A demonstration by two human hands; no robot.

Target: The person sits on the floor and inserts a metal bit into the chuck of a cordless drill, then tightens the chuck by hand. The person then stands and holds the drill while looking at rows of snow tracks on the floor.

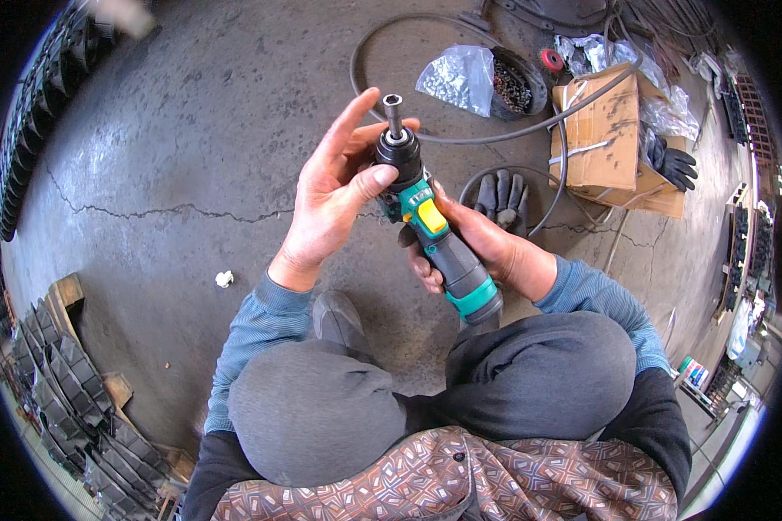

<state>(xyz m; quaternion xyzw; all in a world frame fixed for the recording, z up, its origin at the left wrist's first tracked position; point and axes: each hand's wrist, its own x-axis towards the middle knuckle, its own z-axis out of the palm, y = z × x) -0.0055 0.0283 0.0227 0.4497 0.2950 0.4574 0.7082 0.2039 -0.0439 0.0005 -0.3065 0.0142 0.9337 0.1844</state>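
Observation:
A teal and black cordless power driver (447,252) with a yellow switch is held up in front of my knees, its nose pointing away from me. From its black collar sticks a metal socket bit (394,117). My left hand (339,178) wraps the collar, thumb across the front and index finger stretched up beside the bit. Lower down, my right hand (487,239) grips the driver's body, with fingers curled round its left side. A dark glove (502,198) lies on the floor just beyond my right hand.
A black hose (495,139) loops over the concrete floor. Beyond it lie a clear bag of metal fasteners (458,80) and a black tub (520,82) of small parts. To the right is a cardboard box (595,139) with another glove (669,165). Dark metal parts (61,382) are stacked at left.

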